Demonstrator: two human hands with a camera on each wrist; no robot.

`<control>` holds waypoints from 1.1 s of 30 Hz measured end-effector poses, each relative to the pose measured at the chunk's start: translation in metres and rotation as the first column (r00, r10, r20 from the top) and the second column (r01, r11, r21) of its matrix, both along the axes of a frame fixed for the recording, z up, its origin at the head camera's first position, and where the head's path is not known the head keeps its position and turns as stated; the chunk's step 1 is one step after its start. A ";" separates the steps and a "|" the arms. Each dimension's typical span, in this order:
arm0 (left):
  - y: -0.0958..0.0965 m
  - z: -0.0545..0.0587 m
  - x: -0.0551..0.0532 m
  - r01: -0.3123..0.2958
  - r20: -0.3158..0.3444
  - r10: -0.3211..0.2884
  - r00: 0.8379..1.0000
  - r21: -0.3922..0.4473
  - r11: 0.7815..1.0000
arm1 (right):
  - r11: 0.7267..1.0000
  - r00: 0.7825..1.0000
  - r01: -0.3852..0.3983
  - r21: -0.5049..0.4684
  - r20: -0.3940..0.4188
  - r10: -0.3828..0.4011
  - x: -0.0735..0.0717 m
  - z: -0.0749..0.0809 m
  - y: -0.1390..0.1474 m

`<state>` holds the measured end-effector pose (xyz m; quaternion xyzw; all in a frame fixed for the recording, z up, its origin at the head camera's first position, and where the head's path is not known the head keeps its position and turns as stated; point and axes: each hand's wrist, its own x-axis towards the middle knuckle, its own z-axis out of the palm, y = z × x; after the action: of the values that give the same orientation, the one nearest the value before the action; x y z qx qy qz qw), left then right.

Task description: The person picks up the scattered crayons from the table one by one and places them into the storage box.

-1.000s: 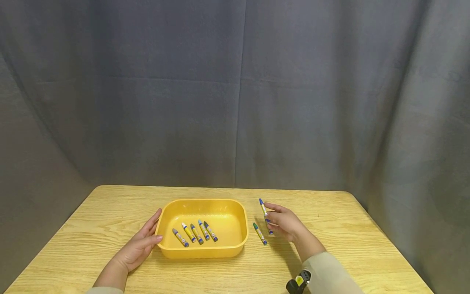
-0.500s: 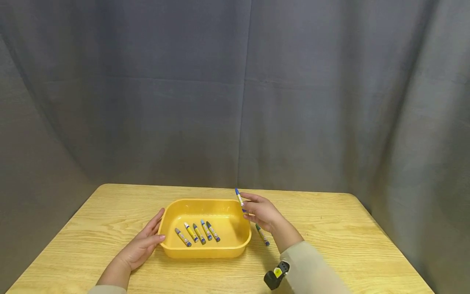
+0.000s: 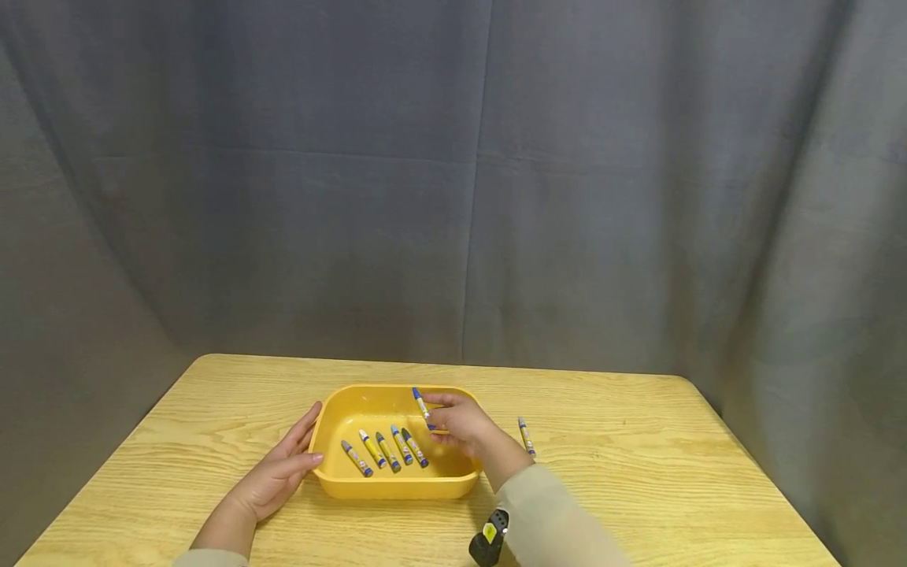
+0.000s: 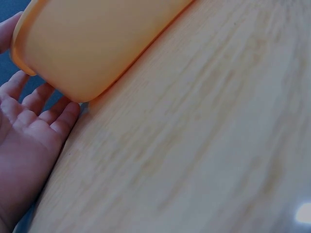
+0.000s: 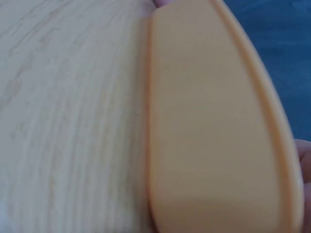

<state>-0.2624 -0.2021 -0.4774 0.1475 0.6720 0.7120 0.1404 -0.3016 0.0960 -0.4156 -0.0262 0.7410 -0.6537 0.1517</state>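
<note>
My right hand (image 3: 457,421) holds a blue-tipped crayon (image 3: 423,403) between thumb and fingers, over the right part of a yellow plastic tray (image 3: 390,488). Several crayons with printed wrappers lie side by side on the tray floor, among them a white-tipped crayon (image 3: 372,449) and a grey-tipped crayon (image 3: 357,458). At the tray's left end, my left hand (image 3: 276,476) holds the corner, thumb at the rim and fingers along the outer wall. In the right wrist view the tray wall hides most of the right hand (image 5: 305,170) and the held crayon.
One pale-tipped crayon (image 3: 527,435) lies on the wooden table (image 3: 638,472) right of the tray, beside the right forearm. A black wrist camera (image 3: 489,535) sits at the right sleeve. Behind the table hangs a grey curtain (image 3: 453,197).
The right hand has lifted the blue crayon off the table and carried it left, over the tray. A green crayon on the table is now hidden behind the right arm. The left hand stays at the tray.
</note>
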 end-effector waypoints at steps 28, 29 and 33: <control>-0.002 -0.003 -0.002 0.016 -0.007 -0.016 1.000 0.004 1.000 | 0.935 0.997 0.067 0.347 -0.059 -0.049 0.004 -0.016 -0.024; -0.002 -0.003 -0.002 0.019 -0.010 -0.019 1.000 0.004 1.000 | 0.936 0.997 0.064 0.346 -0.063 -0.045 0.004 -0.014 -0.023; -0.003 -0.003 -0.003 0.016 -0.013 -0.016 1.000 0.002 1.000 | 0.942 0.997 0.032 0.334 -0.072 -0.008 0.002 -0.003 -0.017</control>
<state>-0.2652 -0.2052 -0.4804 0.1577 0.6711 0.7104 0.1416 -0.2996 0.0794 -0.4183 -0.0154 0.8462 -0.5186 0.1213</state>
